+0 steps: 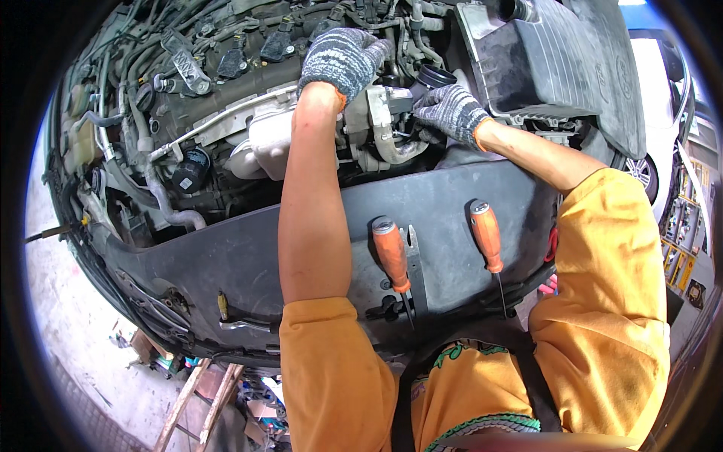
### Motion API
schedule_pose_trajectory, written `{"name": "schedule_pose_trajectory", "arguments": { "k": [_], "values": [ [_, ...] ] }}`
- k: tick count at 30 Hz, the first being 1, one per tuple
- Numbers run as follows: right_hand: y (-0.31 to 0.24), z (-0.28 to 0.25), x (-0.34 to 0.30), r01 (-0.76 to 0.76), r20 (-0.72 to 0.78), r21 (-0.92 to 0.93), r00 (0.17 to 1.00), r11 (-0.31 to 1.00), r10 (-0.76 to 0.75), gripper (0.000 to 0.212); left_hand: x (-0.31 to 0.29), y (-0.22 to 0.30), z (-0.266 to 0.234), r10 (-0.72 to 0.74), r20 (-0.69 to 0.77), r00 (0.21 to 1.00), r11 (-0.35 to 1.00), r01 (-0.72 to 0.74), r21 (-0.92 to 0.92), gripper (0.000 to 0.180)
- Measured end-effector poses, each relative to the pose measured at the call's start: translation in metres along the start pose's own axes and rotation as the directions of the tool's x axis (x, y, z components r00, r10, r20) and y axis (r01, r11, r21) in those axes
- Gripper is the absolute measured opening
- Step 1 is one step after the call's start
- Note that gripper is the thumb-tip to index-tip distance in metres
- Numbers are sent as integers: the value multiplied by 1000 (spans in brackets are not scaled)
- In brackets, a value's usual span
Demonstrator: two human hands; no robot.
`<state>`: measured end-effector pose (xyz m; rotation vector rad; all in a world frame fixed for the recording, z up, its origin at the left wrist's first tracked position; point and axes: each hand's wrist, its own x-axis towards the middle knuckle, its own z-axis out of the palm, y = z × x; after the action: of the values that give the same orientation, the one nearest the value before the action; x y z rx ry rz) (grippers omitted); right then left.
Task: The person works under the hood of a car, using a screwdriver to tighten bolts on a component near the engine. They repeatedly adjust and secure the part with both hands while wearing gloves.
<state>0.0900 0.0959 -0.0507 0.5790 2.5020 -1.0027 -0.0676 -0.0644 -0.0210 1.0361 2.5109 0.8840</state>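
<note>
Both my hands wear grey-striped knitted gloves and reach into a car's engine bay. My left hand (343, 62) is curled closed over the rear of the engine, beside the ignition coils (277, 47); what its fingers grip is hidden beneath the glove. Farther right, my right hand (452, 114) has its fingers bent in against a metal housing with a black connector (399, 100). Just above that hand is a round black hose opening (437, 76). Whatever the right fingertips hold is too covered to make out.
Two orange-handled screwdrivers (391, 252) (486, 230) lie on the dark front panel (248, 241), one beside a grey caliper-like tool (414, 264). A ratchet (248, 325) rests at left. The black air filter box (538, 68) stands right of my hands. A black oil filter (192, 169) sits left.
</note>
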Motion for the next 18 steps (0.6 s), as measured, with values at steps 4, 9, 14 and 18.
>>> {"name": "schedule_pose_trajectory", "arguments": {
  "k": [4, 9, 14, 18],
  "values": [
    [-9, -5, 1, 52, 12, -127, 999, 991, -51, 20, 0, 1, 2, -10, 10, 1000, 1000, 10, -19, 42],
    [-7, -2, 6, 94, -35, -225, 994, 970, -104, 22, 0, 5, -2, -18, 52, 998, 1000, 19, -11, 39],
    [-19, -1, -11, 146, 3, -216, 989, 965, -149, 22, -5, 14, -6, -13, 146, 989, 991, 33, -132, 40],
    [-13, 6, -18, 220, 10, -182, 975, 958, -222, 27, -11, 26, -3, 115, 220, 969, 990, -93, -104, 37]
  ]
}}
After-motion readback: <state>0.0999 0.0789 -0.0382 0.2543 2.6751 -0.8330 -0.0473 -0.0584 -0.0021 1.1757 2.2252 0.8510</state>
